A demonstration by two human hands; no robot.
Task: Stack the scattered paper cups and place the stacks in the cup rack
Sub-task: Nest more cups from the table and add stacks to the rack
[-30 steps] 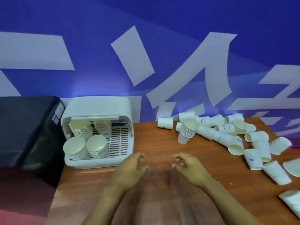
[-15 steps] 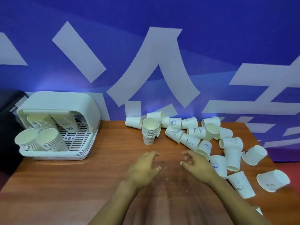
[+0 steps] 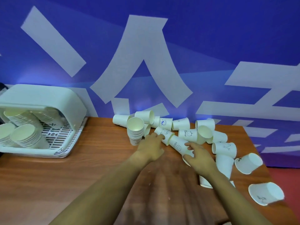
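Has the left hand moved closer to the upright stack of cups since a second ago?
Yes. The left hand has reached forward to the scattered cups, now just right of the upright stack.

Tipped white cups (image 3: 188, 135), four stacks in rack (image 3: 76, 109)

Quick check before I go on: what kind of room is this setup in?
Probably a staged demo or event space, not a kitchen: a large blue backdrop with white characters stands right behind the brown wooden table, which carries only scattered white paper cups and a white plastic cup rack.
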